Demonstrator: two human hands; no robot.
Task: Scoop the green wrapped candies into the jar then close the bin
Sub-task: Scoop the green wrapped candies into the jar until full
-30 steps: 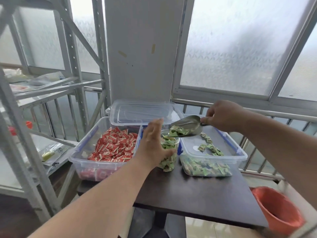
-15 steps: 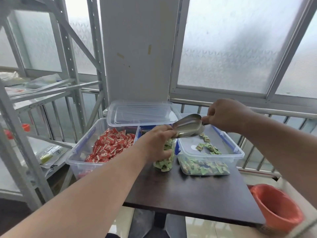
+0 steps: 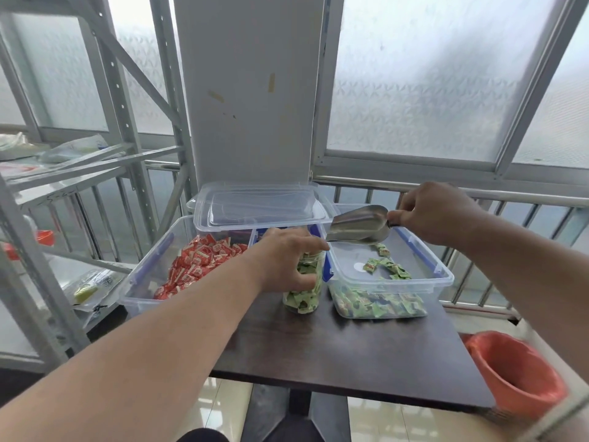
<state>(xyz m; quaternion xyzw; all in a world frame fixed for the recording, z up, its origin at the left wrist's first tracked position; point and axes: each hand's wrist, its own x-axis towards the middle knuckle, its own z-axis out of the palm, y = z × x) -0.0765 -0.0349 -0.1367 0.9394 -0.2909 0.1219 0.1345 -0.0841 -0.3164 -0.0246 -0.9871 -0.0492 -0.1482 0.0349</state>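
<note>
A clear jar (image 3: 303, 293) full of green wrapped candies stands on the dark table (image 3: 350, 352) between two bins. My left hand (image 3: 287, 260) grips the jar from the left, its palm over the mouth. My right hand (image 3: 436, 212) holds the handle of a metal scoop (image 3: 358, 226), which hovers tilted just right of the jar's top, above the right-hand clear bin (image 3: 443, 282). That bin holds green candies (image 3: 379, 306) along its near wall and a few on its floor. Its clear lid (image 3: 261, 205) lies behind, resting across the bins.
A clear bin of red wrapped candies (image 3: 197, 266) sits left of the jar. A grey metal rack (image 3: 63, 186) stands at the left. An orange bucket (image 3: 516, 374) sits on the floor at the table's right corner. A railing and frosted windows run behind.
My left hand moved from beside the jar to grip it with the palm over its top. The scoop tipped its green candies out and now looks empty.
</note>
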